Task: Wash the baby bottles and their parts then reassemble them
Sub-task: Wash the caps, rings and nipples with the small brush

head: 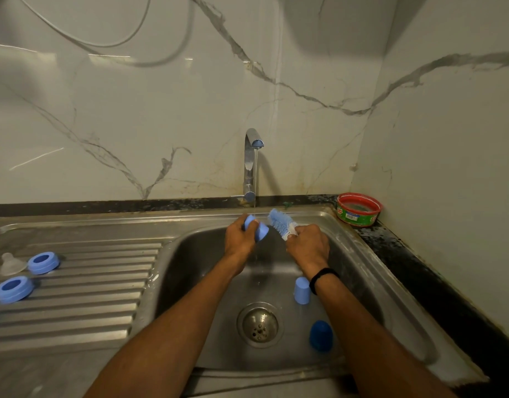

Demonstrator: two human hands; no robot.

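**STATUS: WASHING STAGE, CAPS IN PROGRESS**

The left hand (240, 238) holds a pale blue cap (257, 229), fingers curled round it, directly under the running tap (251, 165) and above the sink basin (187, 268). The right hand (307, 245) is clamped on the handle of the bottle brush (280, 222). The bristles sit just beside the cap, not inside it.

Judged progress: scrubbing of this cap is under way. A second pale cap (301, 290) and a dark blue cap (320, 336) sit in the basin near the drain (259, 325) and appear to await washing or rinsing.

On the drainboard (89, 297), left of the basin, rest an upper collar ring (43, 262), a lower collar ring (14, 288) and a clear teat (10, 264). Whether these are already washed cannot be told. No bottle body is clearly in view.

Reassembly is not yet begun: every visible part lies separate.
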